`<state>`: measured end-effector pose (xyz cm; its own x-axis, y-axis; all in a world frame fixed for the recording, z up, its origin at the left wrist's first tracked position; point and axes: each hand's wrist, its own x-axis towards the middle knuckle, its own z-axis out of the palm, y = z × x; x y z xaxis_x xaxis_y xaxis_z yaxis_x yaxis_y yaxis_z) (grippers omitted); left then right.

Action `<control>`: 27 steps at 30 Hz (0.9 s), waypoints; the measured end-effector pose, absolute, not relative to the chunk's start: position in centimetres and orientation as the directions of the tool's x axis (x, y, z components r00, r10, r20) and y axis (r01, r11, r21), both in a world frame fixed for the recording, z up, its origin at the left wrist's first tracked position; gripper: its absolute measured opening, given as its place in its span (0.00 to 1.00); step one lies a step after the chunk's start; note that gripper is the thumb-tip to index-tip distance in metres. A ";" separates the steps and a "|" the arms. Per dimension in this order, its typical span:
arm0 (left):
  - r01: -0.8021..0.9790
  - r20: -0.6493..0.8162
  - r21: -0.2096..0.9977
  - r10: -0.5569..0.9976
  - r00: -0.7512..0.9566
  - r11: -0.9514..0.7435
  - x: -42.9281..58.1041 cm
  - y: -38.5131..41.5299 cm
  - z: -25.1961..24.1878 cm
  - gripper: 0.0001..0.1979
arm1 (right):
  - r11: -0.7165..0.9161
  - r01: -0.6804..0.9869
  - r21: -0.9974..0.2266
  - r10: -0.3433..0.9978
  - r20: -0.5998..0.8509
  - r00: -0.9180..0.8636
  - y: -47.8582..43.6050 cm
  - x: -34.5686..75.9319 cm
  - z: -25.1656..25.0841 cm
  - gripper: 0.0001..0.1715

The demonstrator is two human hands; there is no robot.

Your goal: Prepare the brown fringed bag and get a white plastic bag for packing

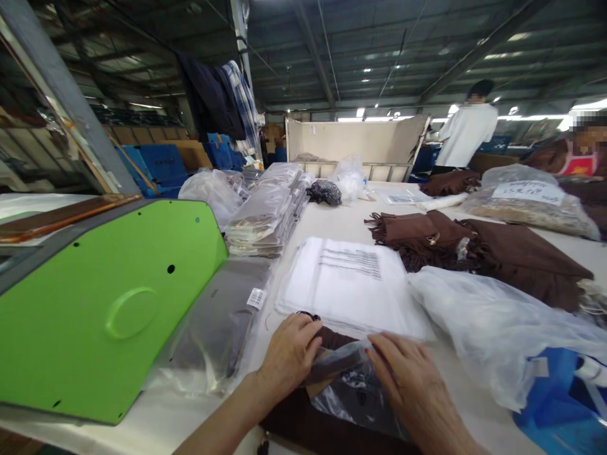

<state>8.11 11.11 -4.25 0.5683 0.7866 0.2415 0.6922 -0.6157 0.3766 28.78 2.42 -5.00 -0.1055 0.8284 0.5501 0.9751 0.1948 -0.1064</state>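
My left hand (290,355) is curled over a folded dark brown garment (327,341) at the near table edge, gripping it. My right hand (408,382) lies beside it with fingers closed on the mouth of a clear plastic bag (353,395) that the garment partly sits in. Just beyond both hands lies a stack of flat clear bags with printed text (351,281).
A green machine housing (104,309) stands at left, with a bagged dark garment (218,322) beside it. Packed bags (268,212) are piled behind. Brown fringed garments (474,249) and loose plastic (497,322) lie right. Two people (467,129) stand at the far right.
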 end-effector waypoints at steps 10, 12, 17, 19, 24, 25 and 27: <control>0.677 0.147 0.341 0.749 0.646 -0.652 11.5 18.8 -5.6 0.09 | 0.029 0.974 -0.223 1.000 0.009 -0.027 13.5 32.7 -6.3 0.15; 0.668 0.116 0.332 0.731 0.672 -0.666 11.8 19.7 -6.1 0.08 | 0.044 0.976 -0.213 0.998 -0.031 -0.051 14.2 32.9 -6.5 0.11; 0.683 0.080 0.321 0.737 0.671 -0.656 12.0 20.8 -7.1 0.06 | 0.097 0.978 -0.182 0.991 -0.068 -0.111 14.9 33.2 -6.5 0.05; 0.687 0.078 0.318 0.740 0.668 -0.654 11.9 20.9 -7.1 0.07 | 0.098 0.981 -0.166 0.992 -0.064 -0.110 15.0 33.2 -6.7 0.07; 0.690 0.061 0.290 0.732 0.678 -0.663 12.1 21.0 -6.7 0.06 | 0.069 0.982 -0.173 0.992 -0.089 -0.086 15.7 33.4 -7.1 0.05; 0.690 0.060 0.281 0.730 0.681 -0.667 12.3 21.0 -6.6 0.08 | 0.065 0.981 -0.184 0.991 -0.105 -0.085 15.8 33.5 -7.1 0.06; 0.682 0.062 0.263 0.718 0.694 -0.682 12.8 20.9 -6.4 0.11 | 0.057 0.976 -0.210 0.986 -0.144 -0.089 16.2 33.8 -6.8 0.07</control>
<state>12.81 20.87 -6.42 0.6938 0.7176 0.0618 0.6823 -0.6823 0.2627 33.76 16.19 -6.82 -0.0886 0.9856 -0.1441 0.9760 0.0571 -0.2102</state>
